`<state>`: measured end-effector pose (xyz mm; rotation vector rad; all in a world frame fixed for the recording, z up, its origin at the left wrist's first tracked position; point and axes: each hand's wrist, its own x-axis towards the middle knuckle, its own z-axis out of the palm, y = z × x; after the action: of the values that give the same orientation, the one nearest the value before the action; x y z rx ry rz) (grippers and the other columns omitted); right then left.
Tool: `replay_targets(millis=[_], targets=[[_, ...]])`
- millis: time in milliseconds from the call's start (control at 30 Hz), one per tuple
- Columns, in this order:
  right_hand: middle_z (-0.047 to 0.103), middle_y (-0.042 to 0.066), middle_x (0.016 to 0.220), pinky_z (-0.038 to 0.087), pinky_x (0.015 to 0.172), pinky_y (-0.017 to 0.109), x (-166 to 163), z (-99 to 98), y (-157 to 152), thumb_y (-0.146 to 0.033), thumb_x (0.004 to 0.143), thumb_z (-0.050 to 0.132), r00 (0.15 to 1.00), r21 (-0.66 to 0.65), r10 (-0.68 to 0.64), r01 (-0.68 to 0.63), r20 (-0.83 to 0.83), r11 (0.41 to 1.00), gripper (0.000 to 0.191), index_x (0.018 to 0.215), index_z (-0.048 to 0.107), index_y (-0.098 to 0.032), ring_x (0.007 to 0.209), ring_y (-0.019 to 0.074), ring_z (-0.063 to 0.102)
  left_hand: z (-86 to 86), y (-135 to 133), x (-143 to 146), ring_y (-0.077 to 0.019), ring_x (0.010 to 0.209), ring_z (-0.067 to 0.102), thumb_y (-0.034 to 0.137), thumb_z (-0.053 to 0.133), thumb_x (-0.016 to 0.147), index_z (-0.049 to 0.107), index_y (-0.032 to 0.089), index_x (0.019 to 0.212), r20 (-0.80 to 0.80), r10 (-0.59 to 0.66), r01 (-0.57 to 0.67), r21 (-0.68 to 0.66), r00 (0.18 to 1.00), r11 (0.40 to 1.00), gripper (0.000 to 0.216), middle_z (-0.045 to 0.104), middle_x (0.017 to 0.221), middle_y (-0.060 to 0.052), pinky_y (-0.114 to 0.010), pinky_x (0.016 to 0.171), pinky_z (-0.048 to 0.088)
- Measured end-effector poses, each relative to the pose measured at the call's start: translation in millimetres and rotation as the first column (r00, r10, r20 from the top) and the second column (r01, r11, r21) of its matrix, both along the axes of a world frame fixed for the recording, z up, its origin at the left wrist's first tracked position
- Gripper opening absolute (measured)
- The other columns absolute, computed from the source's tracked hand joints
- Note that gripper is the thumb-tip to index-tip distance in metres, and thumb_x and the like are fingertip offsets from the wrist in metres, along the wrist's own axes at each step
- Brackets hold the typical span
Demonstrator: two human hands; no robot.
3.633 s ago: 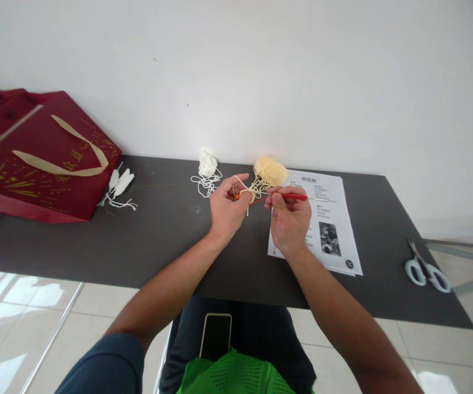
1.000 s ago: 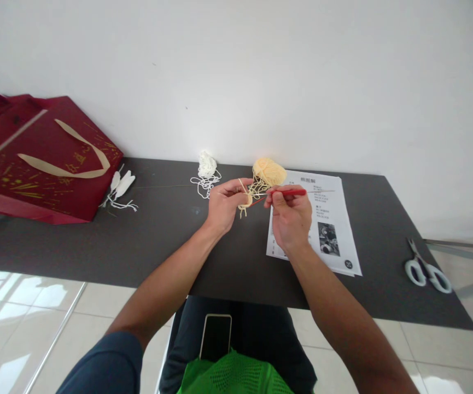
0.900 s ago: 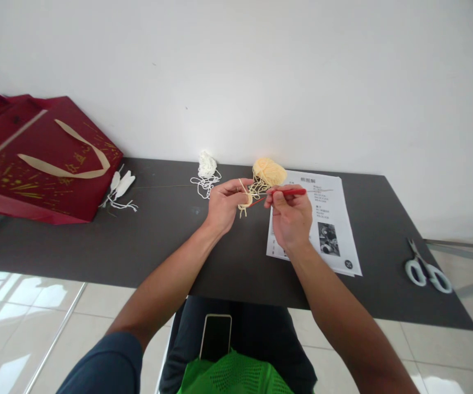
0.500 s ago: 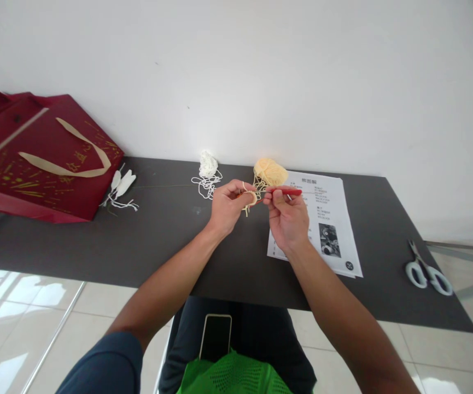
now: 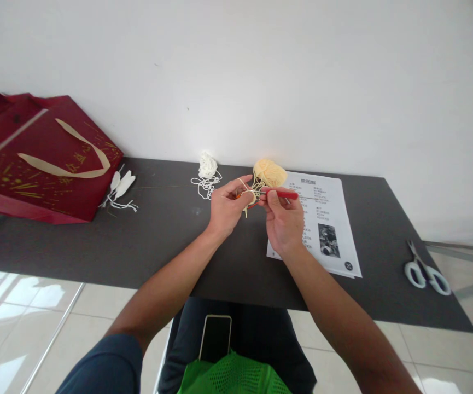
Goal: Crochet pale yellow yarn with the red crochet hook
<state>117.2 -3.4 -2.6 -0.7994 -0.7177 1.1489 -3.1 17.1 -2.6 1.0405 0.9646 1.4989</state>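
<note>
My left hand [image 5: 225, 210] is closed in a pinch on a small piece of yellow crochet work [image 5: 249, 197], held just above the dark table [image 5: 158, 241]. My right hand [image 5: 284, 221] grips a red-handled crochet hook [image 5: 282, 193], whose tip points left into the yellow piece. Loose yellow strands run from the work up to a yellow yarn ball [image 5: 269, 172] lying behind my hands. Both hands almost touch each other.
A printed instruction sheet [image 5: 323, 221] lies under and right of my right hand. White yarn [image 5: 207, 171] sits left of the yellow ball. A red gift bag [image 5: 39, 158] and white crochet pieces [image 5: 120, 186] lie at the left. Scissors [image 5: 425, 269] rest near the right edge. A phone [image 5: 216, 336] is on my lap.
My right hand has slid left toward my left hand, pushing the hook further into the yellow piece. My left hand stays about where it was, still pinching the work.
</note>
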Motion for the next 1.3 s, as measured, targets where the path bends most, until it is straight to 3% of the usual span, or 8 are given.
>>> replay_targets(millis=[233, 400, 533, 633, 733, 833, 933, 1300], targets=[[0.076, -0.002, 0.088, 0.059, 0.073, 0.03, 0, -6.9, -3, -0.028, 0.081, 0.083, 0.971, 0.094, -0.151, 0.135, 0.185, 0.986, 0.012, 0.091, 0.077, -0.025, 0.075, 0.0123, 0.069, 2.6, 0, 0, -0.0085, 0.068, 0.062, 0.022, 0.085, 0.068, 0.082, 0.021, 0.101, 0.125, 0.042, -0.038, -0.033, 0.991, 0.999, 0.033, 0.074, 0.081, 0.001, -0.024, 0.07, 0.049], [0.079, 0.001, 0.101, 0.06, 0.089, 0.037, 5, -6.8, -12, -0.02, 0.086, 0.077, 0.774, 0.361, -0.324, 0.133, 0.544, 0.923, 0.018, 0.1, 0.081, -0.031, 0.094, 0.0181, 0.073, 2.5, 1, 1, -0.0093, 0.073, 0.065, 0.02, 0.088, 0.067, 0.08, 0.019, 0.104, 0.294, -0.009, 0.042, -0.105, 0.956, 0.994, 0.038, 0.075, 0.081, -0.001, -0.024, 0.075, 0.05], [0.079, 0.002, 0.109, 0.06, 0.087, 0.04, 8, -10.3, -14, -0.013, 0.087, 0.074, 0.677, 0.509, -0.393, 0.031, 0.623, 0.86, 0.034, 0.112, 0.079, -0.036, 0.096, 0.0199, 0.073, 5.1, 2, 0, -0.0099, 0.077, 0.068, 0.015, 0.087, 0.067, 0.078, 0.015, 0.105, 0.44, -0.054, 0.143, -0.174, 0.897, 0.974, 0.039, 0.075, 0.081, -0.003, -0.023, 0.079, 0.05], [0.08, 0.001, 0.109, 0.06, 0.088, 0.041, 9, -12.9, -12, -0.014, 0.086, 0.075, 0.703, 0.504, -0.371, 0.02, 0.607, 0.864, 0.035, 0.111, 0.079, -0.038, 0.096, 0.0202, 0.073, 7.5, 4, -3, -0.0093, 0.071, 0.067, 0.012, 0.085, 0.068, 0.078, 0.013, 0.104, 0.5, -0.094, 0.228, -0.214, 0.861, 0.95, 0.036, 0.076, 0.083, -0.004, -0.023, 0.075, 0.051], [0.08, 0.001, 0.109, 0.06, 0.09, 0.04, 9, -13.4, -9, -0.019, 0.085, 0.078, 0.806, 0.366, -0.233, 0.022, 0.544, 0.93, 0.025, 0.103, 0.082, -0.035, 0.096, 0.0193, 0.073, 8.9, 5, -6, -0.0101, 0.069, 0.067, 0.012, 0.083, 0.07, 0.077, 0.012, 0.103, 0.525, -0.134, 0.275, -0.199, 0.841, 0.941, 0.034, 0.076, 0.08, -0.004, -0.025, 0.074, 0.053], [0.08, 0.0, 0.104, 0.061, 0.076, 0.035, 6, -12.3, -3, -0.024, 0.081, 0.082, 0.949, 0.18, -0.091, 0.037, 0.303, 0.983, 0.018, 0.097, 0.082, -0.033, 0.081, 0.0153, 0.071, 8.5, 4, -6, -0.0112, 0.068, 0.067, 0.012, 0.082, 0.07, 0.077, 0.012, 0.103, 0.526, -0.169, 0.296, -0.168, 0.833, 0.94, 0.033, 0.074, 0.078, -0.003, -0.028, 0.074, 0.054], [0.08, 0.0, 0.097, 0.059, 0.065, 0.028, 4, -8.8, 1, -0.025, 0.079, 0.084, 0.996, 0.089, 0.042, -0.049, 0.073, 0.995, 0.014, 0.093, 0.081, -0.028, 0.071, 0.0114, 0.067, 7.6, 4, -4, -0.0124, 0.069, 0.067, 0.012, 0.081, 0.069, 0.076, 0.012, 0.105, 0.499, -0.186, 0.299, -0.154, 0.846, 0.942, 0.036, 0.073, 0.078, -0.002, -0.03, 0.074, 0.054], [0.077, -0.002, 0.088, 0.062, 0.069, 0.029, 10, 2.8, 4, -0.021, 0.085, 0.078, 0.995, 0.196, 0.104, -0.101, -0.004, 0.975, 0.009, 0.089, 0.072, -0.026, 0.068, 0.0108, 0.068, 10.0, -1, -1, -0.0123, 0.067, 0.067, 0.015, 0.084, 0.064, 0.078, 0.015, 0.102, 0.38, -0.164, 0.246, -0.177, 0.91, 0.953, 0.039, 0.075, 0.079, -0.002, -0.031, 0.074, 0.053]])
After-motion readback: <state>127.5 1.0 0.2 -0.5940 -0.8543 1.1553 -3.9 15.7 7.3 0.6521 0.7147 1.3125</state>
